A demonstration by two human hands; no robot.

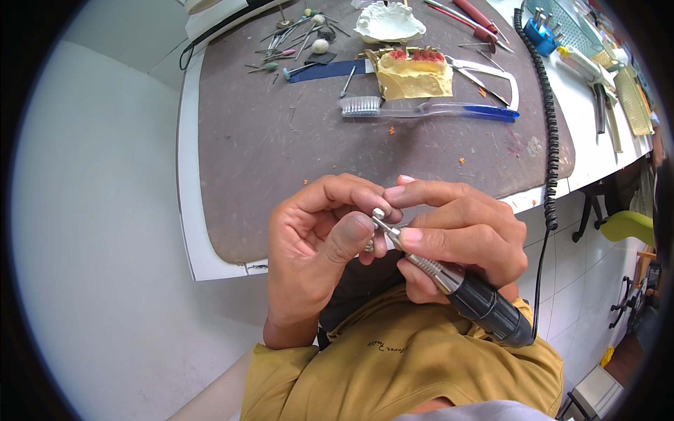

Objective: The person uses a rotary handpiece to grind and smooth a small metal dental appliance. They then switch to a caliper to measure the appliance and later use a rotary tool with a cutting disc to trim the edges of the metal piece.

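Observation:
In front of my chest, my left hand point(302, 245) pinches a small silvery metal dental piece point(369, 245) between thumb and fingers, which cover most of it. My right hand point(467, 231) grips a black and silver rotary handpiece point(484, 305) like a pen. The handpiece's thin tip points up and left and meets the metal piece, or comes very close to it. My right index finger rests against the left fingertips. Beyond both hands, a clear toothbrush point(439, 110) with a blue handle end lies across the brown mat point(246, 154).
A yellow dental model point(415, 81) with red on top stands behind the toothbrush, beside a metal caliper point(516, 84). Further back are a white plaster cast point(390, 24) and several scattered rotary burs point(302, 38). A black coiled cord point(551, 140) hangs over the table's right edge.

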